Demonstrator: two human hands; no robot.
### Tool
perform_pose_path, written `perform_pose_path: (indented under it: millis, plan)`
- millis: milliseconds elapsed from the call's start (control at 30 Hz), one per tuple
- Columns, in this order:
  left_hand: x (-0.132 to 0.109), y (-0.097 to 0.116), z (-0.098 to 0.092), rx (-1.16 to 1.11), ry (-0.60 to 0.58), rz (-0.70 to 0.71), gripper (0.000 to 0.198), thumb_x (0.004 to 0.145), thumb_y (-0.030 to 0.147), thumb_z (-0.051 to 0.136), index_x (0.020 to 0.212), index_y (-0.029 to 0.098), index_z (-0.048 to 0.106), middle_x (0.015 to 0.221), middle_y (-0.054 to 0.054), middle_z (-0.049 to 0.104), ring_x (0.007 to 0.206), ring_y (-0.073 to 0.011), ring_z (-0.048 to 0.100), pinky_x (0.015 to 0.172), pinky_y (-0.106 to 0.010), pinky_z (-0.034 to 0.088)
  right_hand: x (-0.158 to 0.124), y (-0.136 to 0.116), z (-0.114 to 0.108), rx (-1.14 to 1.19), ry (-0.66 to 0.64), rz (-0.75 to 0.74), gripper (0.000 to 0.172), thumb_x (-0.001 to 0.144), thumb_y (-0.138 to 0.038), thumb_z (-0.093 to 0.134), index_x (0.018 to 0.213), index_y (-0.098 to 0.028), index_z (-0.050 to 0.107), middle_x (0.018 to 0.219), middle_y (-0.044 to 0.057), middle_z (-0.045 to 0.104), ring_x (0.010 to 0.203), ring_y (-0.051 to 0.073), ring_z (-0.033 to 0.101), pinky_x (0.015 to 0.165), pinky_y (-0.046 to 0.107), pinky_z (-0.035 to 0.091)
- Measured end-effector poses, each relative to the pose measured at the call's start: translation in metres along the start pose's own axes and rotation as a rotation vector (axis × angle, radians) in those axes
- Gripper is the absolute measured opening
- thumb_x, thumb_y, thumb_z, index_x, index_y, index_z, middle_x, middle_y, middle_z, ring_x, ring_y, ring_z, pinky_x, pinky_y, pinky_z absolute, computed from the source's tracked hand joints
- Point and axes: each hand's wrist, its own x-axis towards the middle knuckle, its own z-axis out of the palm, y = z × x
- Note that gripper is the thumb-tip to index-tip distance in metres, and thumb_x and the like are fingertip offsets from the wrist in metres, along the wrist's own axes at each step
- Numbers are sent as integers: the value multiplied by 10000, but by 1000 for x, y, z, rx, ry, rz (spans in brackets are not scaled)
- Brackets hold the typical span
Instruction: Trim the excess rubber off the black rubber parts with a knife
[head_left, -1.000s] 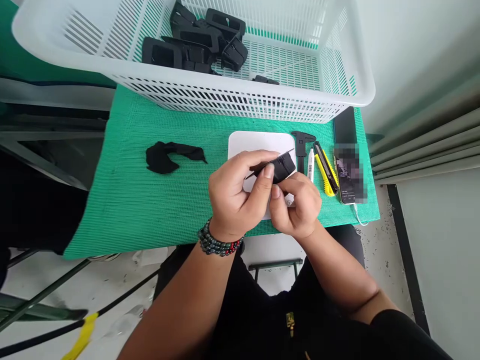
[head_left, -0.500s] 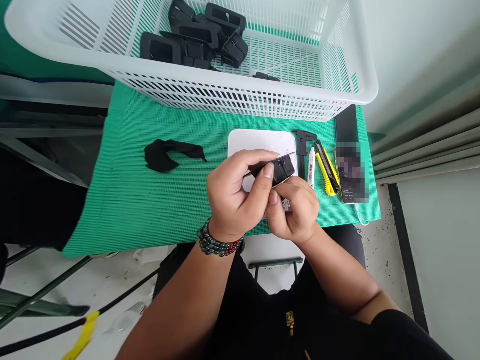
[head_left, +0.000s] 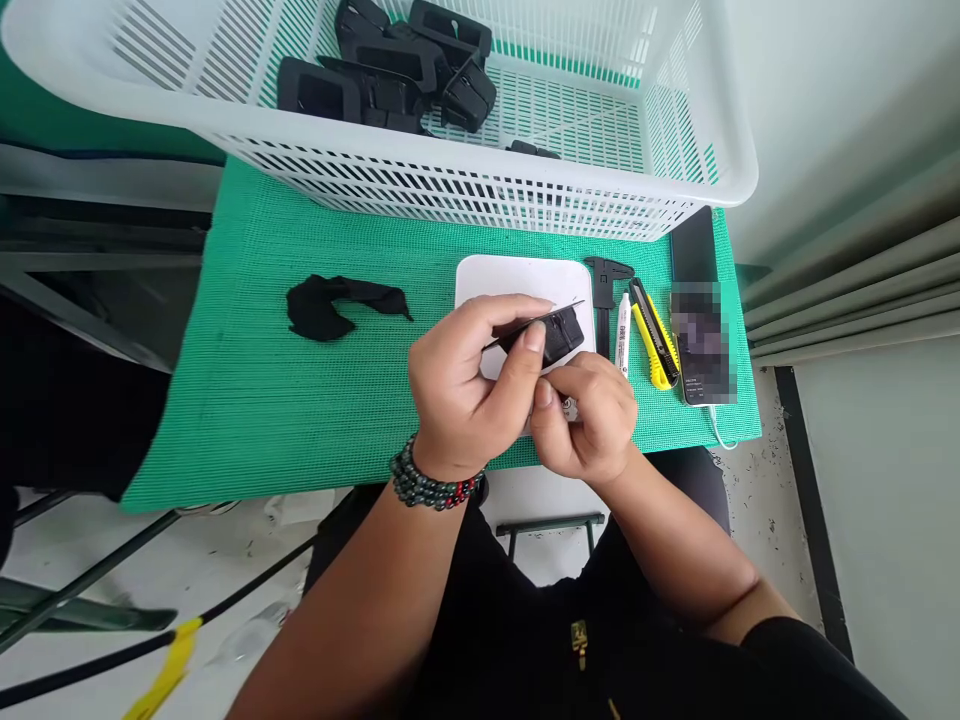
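Observation:
My left hand (head_left: 480, 380) grips a small black plastic part (head_left: 562, 335) between thumb and fingers, tilted above a white box-like pad (head_left: 480, 275). My right hand (head_left: 589, 415) is closed in a pinch just below the part, close against its lower edge. Whatever its fingertips hold is hidden by the fingers. To the left on the green mesh mat lies a crumpled black cloth (head_left: 322, 310).
A white slotted basket (head_left: 480, 165) with several black plastic parts (head_left: 390, 70) stands behind. Right of the pad lie a black caliper (head_left: 604, 285), a white marker (head_left: 623, 335), a yellow utility knife (head_left: 654, 340) and a phone (head_left: 697, 385) with a cable.
Both hands keep almost the same hold. My left hand and the black part have shifted very slightly left, and the part is tilted a little differently.

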Motion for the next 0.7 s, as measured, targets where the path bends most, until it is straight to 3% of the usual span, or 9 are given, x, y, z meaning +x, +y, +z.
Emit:
perform_pose_path:
  millis: [333, 533, 700]
  plan:
    - [1, -3, 1, 20, 28, -68, 149, 987, 328, 652, 1091, 370, 750, 929, 25, 797, 794, -201, 746, 658, -375, 634, -26, 1, -2, -130, -304, 77, 84, 992, -242, 587, 916, -209, 601, 706, 17, 604, 608, 165, 578, 622, 349, 473]
    - [1, -10, -2, 13, -8, -3, 230, 966, 274, 670, 1171, 351, 740, 958, 19, 795, 790, -202, 736, 652, -393, 617, -15, -7, -5, -20, -164, 75, 90, 1009, -202, 561, 923, -216, 584, 671, -4, 605, 563, 149, 548, 578, 327, 442]
    - [1, -12, -3, 30, -42, -21, 209, 976, 306, 662, 1165, 355, 737, 964, 23, 796, 807, -206, 730, 669, -404, 610, -6, -10, -12, -13, -154, 140, 178, 1035, -193, 523, 862, -232, 541, 606, -44, 544, 516, 121, 498, 534, 292, 393]
